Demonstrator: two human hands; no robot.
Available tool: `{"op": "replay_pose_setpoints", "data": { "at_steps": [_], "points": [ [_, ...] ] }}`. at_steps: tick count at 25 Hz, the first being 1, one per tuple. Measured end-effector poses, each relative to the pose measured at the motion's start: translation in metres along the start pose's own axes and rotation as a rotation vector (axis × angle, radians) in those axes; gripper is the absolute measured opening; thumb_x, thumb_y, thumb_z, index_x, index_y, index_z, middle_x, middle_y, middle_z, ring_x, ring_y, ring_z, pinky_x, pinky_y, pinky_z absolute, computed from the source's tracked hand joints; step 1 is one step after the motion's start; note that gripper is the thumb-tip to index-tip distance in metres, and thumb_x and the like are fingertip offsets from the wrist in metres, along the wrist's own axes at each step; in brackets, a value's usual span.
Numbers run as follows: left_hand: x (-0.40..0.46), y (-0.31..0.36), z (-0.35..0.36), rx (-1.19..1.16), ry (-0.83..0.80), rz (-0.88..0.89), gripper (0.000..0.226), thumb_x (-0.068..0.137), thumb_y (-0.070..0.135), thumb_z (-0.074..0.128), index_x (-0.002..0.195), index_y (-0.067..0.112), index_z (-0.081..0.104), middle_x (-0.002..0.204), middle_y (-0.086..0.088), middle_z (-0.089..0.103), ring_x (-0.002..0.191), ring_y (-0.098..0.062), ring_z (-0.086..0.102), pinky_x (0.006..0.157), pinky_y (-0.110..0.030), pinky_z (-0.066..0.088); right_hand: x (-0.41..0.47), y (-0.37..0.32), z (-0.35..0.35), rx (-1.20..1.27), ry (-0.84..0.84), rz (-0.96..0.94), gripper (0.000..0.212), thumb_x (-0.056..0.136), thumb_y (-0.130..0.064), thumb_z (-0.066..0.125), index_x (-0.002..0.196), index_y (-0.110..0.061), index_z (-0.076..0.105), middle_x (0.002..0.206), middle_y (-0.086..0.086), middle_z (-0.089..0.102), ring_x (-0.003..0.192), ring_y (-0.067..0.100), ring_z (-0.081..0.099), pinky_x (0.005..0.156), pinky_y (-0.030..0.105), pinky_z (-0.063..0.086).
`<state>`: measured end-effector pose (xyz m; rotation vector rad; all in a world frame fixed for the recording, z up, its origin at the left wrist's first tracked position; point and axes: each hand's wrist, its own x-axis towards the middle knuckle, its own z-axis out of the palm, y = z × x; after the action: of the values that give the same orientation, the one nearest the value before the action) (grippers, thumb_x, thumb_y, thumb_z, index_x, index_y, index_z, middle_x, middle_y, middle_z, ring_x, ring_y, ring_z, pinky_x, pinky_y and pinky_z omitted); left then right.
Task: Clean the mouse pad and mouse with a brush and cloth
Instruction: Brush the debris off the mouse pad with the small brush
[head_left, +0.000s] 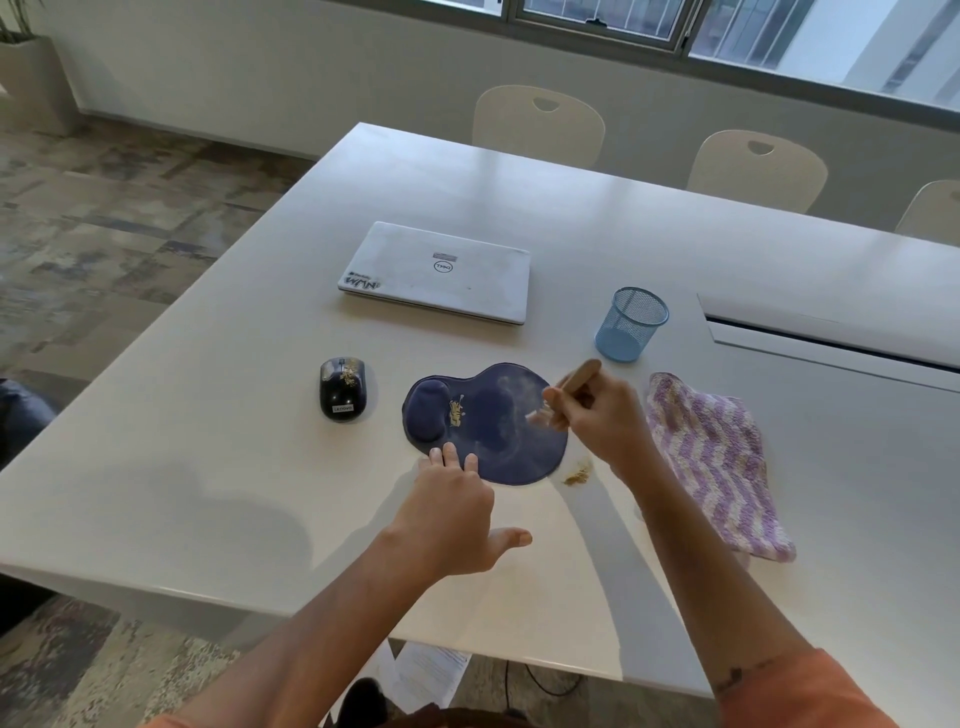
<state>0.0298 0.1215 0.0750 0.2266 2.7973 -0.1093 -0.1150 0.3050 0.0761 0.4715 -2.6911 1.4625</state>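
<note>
A dark blue mouse pad (493, 415) with a raised wrist rest lies on the white table (208, 441), with yellowish crumbs near its middle. My right hand (602, 415) grips a wooden-handled brush (571, 384), its bristles down on the pad's right side. My left hand (452, 499) presses straight fingers on the pad's near left edge. A black mouse (343, 387) with crumbs on top sits left of the pad. A purple-and-white striped cloth (717, 462) lies to the right.
A small pile of crumbs (577, 474) lies on the table off the pad's near right edge. A closed white laptop (441, 270) and a blue mesh pen cup (631, 322) stand behind. Chairs line the far side. A cable slot (831, 332) opens at right.
</note>
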Motion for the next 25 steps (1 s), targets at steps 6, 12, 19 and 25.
{"op": "replay_pose_setpoints", "data": {
  "at_steps": [6, 12, 19, 25],
  "points": [
    [-0.003, -0.002, -0.002, -0.013, -0.015, 0.000, 0.102, 0.096, 0.082, 0.032, 0.160, 0.003, 0.033, 0.169, -0.023, 0.021, 0.155, -0.049, 0.020, 0.126, -0.054, 0.022, 0.067, -0.010, 0.038, -0.042, -0.023, -0.092, 0.022, 0.096, -0.004, 0.077, 0.085, -0.001, 0.058, 0.077, 0.006, 0.078, 0.068, 0.006, 0.079, 0.061, 0.016, 0.056],
    [-0.001, -0.003, 0.001, -0.028, -0.011, -0.005, 0.102, 0.097, 0.081, 0.031, 0.160, 0.002, 0.030, 0.169, -0.024, 0.020, 0.155, -0.049, 0.018, 0.127, -0.056, 0.021, 0.064, 0.008, 0.053, -0.245, -0.053, -0.129, 0.021, 0.094, -0.011, 0.078, 0.082, -0.014, 0.061, 0.066, -0.013, 0.063, 0.055, -0.006, 0.060, 0.059, 0.006, 0.039],
    [0.000, -0.002, 0.000, -0.027, -0.024, -0.001, 0.101, 0.097, 0.081, 0.032, 0.159, 0.001, 0.033, 0.168, -0.025, 0.021, 0.155, -0.051, 0.018, 0.126, -0.057, 0.023, 0.044, -0.008, 0.033, -0.255, -0.207, -0.158, 0.016, 0.091, 0.002, 0.079, 0.081, 0.006, 0.066, 0.062, -0.010, 0.060, 0.054, -0.012, 0.060, 0.057, 0.003, 0.041],
    [-0.002, -0.002, -0.001, -0.036, -0.025, -0.004, 0.101, 0.097, 0.081, 0.033, 0.160, 0.002, 0.033, 0.168, -0.025, 0.020, 0.155, -0.050, 0.018, 0.127, -0.056, 0.021, 0.069, -0.008, 0.050, -0.162, -0.087, -0.131, 0.025, 0.090, -0.007, 0.082, 0.076, -0.005, 0.061, 0.071, 0.010, 0.073, 0.061, 0.015, 0.071, 0.061, 0.028, 0.056]
  ]
}}
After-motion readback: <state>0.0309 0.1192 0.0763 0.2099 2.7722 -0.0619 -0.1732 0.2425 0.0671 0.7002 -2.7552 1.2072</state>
